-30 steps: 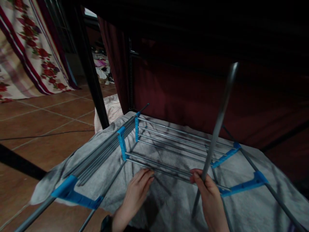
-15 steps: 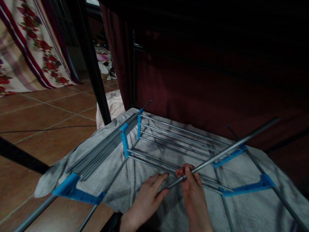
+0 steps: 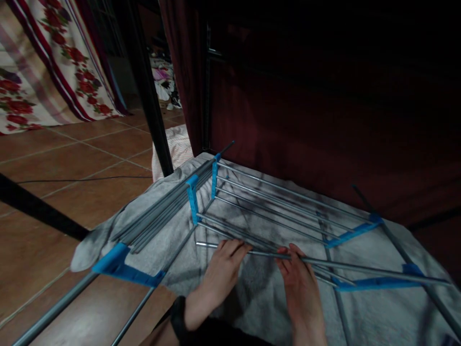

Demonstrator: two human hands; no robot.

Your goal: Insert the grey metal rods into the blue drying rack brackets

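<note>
A loose grey metal rod [image 3: 363, 265] lies nearly level across the front of a rack, its shiny left end pointing over the blanket. My left hand [image 3: 225, 264] is closed around the rod near that end. Further along, my right hand [image 3: 300, 281] holds it between thumb and fingers, the fingers partly straight. The rack has parallel metal bars [image 3: 266, 190] set in blue plastic brackets [image 3: 378, 284]. To the left, a bundle of thin grey rods [image 3: 162, 206] runs between a blue bracket [image 3: 126, 269] and the far corner.
A grey blanket [image 3: 162, 250] lies under the rack. Black posts [image 3: 149, 86] stand at the left, with a dark red curtain [image 3: 288, 125] behind. Beyond are brown floor tiles [image 3: 54, 202], a dark cable [image 3: 86, 179], a floral cloth [image 3: 82, 72] and a heap of items [image 3: 163, 86].
The loose rod has swung from a steep slant to nearly level, its right end coming down. My left hand has moved up from beside the rod's lower end to close around it.
</note>
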